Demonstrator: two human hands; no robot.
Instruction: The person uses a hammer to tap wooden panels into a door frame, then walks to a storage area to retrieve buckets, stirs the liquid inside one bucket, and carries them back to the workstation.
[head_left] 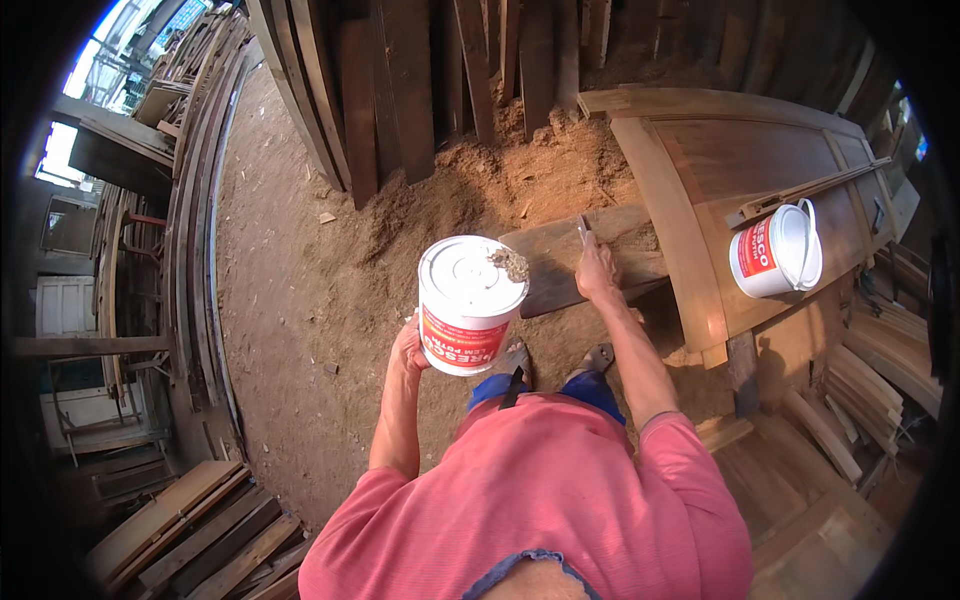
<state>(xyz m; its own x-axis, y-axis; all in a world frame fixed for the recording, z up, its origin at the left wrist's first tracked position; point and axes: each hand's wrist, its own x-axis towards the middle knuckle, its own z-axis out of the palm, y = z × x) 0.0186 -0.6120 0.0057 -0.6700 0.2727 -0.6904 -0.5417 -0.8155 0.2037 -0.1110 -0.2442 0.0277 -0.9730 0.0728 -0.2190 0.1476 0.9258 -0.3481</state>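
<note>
My left hand [408, 347] is closed against the side of a white plastic tub [462, 308] with a red label. It holds the tub up above the ground, with the lid facing upward. A greyish-brown crumbly clump [510, 264] sits on the lid's right edge. To the right, my right hand [598, 270] is closed around a slim tool [584, 230] whose thin end points away from me; its exact kind is too small to tell. Below that hand lies a broad wooden plank [550, 272].
A panelled wooden door [735, 150] lies at the right, bearing a second white tub [777, 250] with a handle and narrow wood strips [808, 192]. Boards [405, 90] lean at the back above a sawdust heap [570, 160]. Stacked timber [200, 530] lines the left.
</note>
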